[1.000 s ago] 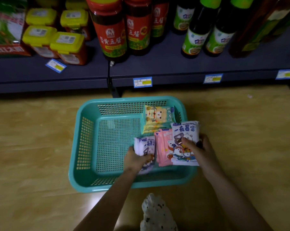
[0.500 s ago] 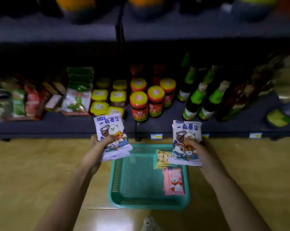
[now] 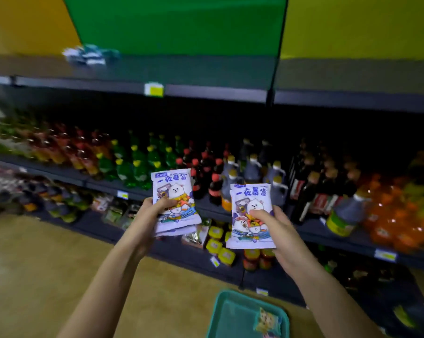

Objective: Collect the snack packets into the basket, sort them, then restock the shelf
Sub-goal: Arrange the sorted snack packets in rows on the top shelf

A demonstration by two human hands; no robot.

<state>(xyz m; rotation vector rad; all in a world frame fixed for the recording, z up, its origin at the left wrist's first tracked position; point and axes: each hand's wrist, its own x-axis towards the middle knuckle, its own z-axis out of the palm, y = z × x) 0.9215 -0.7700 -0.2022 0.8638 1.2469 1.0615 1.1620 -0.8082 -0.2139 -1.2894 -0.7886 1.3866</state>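
My left hand (image 3: 155, 211) grips a small stack of white and purple snack packets (image 3: 174, 189) with a cartoon bear print, raised at chest height. My right hand (image 3: 274, 225) holds more of the same white packets (image 3: 251, 198), thumb across the front. Both stacks are held up in front of the shelves. The teal basket (image 3: 220, 311) sits on the floor below, at the bottom edge, with a yellow packet (image 3: 267, 318) lying in it. On the upper grey shelf (image 3: 206, 69) lies a blurred pile of white and teal packets (image 3: 89, 54).
The middle shelf carries rows of drink and sauce bottles (image 3: 138, 162). Lower shelves hold yellow-lidded jars (image 3: 220, 250) and red jars. Green and yellow back panels rise above the upper shelf. Tan floor stretches to the left.
Both hands lifted the white packets out of the basket and raised them. My view has swung up from the floor to the upper shelves.
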